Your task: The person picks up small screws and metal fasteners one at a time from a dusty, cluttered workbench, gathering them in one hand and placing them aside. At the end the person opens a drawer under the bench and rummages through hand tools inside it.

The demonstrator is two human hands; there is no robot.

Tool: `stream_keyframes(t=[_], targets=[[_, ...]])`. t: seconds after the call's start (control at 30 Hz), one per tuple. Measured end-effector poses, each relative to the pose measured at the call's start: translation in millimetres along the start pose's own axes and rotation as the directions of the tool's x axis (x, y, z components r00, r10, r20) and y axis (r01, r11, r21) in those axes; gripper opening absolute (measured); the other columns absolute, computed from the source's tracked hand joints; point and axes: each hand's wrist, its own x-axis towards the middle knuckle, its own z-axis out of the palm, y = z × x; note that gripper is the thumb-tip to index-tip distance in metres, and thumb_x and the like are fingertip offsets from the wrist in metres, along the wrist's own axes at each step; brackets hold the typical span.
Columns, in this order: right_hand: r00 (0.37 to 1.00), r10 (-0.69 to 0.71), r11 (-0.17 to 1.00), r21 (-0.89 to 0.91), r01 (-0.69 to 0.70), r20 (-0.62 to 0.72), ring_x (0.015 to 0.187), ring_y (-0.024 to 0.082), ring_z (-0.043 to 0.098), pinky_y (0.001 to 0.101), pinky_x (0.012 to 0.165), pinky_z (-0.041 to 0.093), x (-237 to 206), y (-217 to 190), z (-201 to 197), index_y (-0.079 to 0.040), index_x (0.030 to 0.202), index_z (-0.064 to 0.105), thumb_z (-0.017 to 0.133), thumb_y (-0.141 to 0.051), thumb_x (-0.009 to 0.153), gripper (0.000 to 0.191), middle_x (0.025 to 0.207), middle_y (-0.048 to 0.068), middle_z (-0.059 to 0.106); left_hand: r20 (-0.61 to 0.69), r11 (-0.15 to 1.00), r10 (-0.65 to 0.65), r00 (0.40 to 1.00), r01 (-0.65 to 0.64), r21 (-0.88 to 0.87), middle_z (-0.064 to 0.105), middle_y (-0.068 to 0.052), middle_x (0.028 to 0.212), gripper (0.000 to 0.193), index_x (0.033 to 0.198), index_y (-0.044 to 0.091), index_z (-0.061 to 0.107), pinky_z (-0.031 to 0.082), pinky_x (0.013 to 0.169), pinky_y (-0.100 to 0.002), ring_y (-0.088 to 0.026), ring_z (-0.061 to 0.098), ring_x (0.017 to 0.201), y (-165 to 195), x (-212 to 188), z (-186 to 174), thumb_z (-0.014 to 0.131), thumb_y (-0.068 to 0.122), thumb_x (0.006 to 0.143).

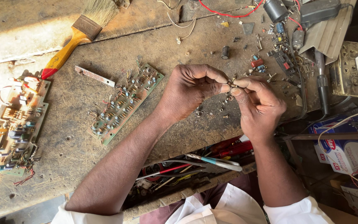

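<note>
A worn, dusty tabletop (104,45) fills the view, sunlit at the far left and scattered with small electronic parts. Above its middle the left hand (189,91) and the right hand (255,105) meet fingertip to fingertip, both pinching one tiny metal component (233,81) between thumb and forefinger — it is too small to tell what kind of part it is. The other fingers of each hand are curled in, and the component is held just clear of the tabletop, not resting on it.

Left of the hands lies a green circuit board (125,101), set at a slant and studded with small parts. A larger circuit board (15,124) with red and blue parts and loose wires sits at the left edge. At the far left a paintbrush (77,35) with a yellow-and-red handle lies tilted, and a narrow metal strip (94,76) lies between it and the green board. At the far right lie a red wire (224,14), black parts and a dark cable (301,83).

Near the person, below the tabletop's edge, an open drawer (187,176) holds tools — among them pliers with pale blue handles (216,161). A white-and-blue box (347,151) stands at the near right.
</note>
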Motion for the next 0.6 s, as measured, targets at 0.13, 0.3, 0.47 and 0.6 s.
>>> stream_keyframes(t=[0.13, 0.3, 0.47, 0.6], targets=[[0.996, -0.091, 0.995, 0.030, 0.091, 0.012, 0.095, 0.010, 0.067, 0.0216, 0.079, 0.056, -1.6, 0.5, 0.8, 0.004, 0.116, 0.069, 0.076, 0.004, 0.104, 0.013, 0.114, 0.010, 0.070, 0.008, 0.996, 0.044, 0.999, -0.045, 0.080, 0.076, -0.004, 0.099, 0.009, 0.101, 0.002, 0.076, 0.062, 0.083, -0.026, -0.010, 0.072, 0.094, 2.1, -0.5, -0.6, 0.077, -0.001, 0.093], [0.999, -0.032, 0.992, 0.125, 0.029, 0.016, 0.093, 0.010, 0.070, 0.0228, 0.080, 0.059, -1.5, 0.3, 2.0, 0.004, 0.118, 0.069, 0.075, 0.002, 0.104, 0.015, 0.113, 0.010, 0.072, 0.015, 0.984, 0.108, 0.994, -0.110, 0.138, 0.076, -0.005, 0.101, 0.011, 0.101, 0.002, 0.076, 0.062, 0.087, -0.028, -0.012, 0.073, 0.097, 3.3, -0.5, -0.5, 0.077, -0.003, 0.091], [0.999, -0.010, 0.993, 0.115, 0.005, 0.042, 0.087, 0.011, 0.071, 0.0219, 0.075, 0.057, 1.0, -3.6, 1.8, 0.004, 0.116, 0.070, 0.073, -0.003, 0.106, 0.013, 0.108, 0.010, 0.074, 0.019, 0.968, 0.142, 0.990, -0.143, 0.208, 0.076, -0.005, 0.100, 0.012, 0.099, 0.003, 0.076, 0.062, 0.087, -0.029, -0.013, 0.072, 0.095, 5.0, -0.5, 0.1, 0.079, -0.004, 0.090], [0.998, -0.009, 0.990, 0.143, -0.001, 0.069, 0.086, 0.010, 0.070, 0.0235, 0.075, 0.057, 3.7, -3.6, 3.2, 0.004, 0.112, 0.068, 0.068, -0.008, 0.109, 0.012, 0.103, 0.010, 0.074, 0.030, 0.960, 0.160, 0.987, -0.163, 0.227, 0.077, -0.005, 0.100, 0.013, 0.098, 0.003, 0.075, 0.062, 0.087, -0.029, -0.013, 0.074, 0.095, 6.8, 0.1, 0.8, 0.079, -0.006, 0.089]])
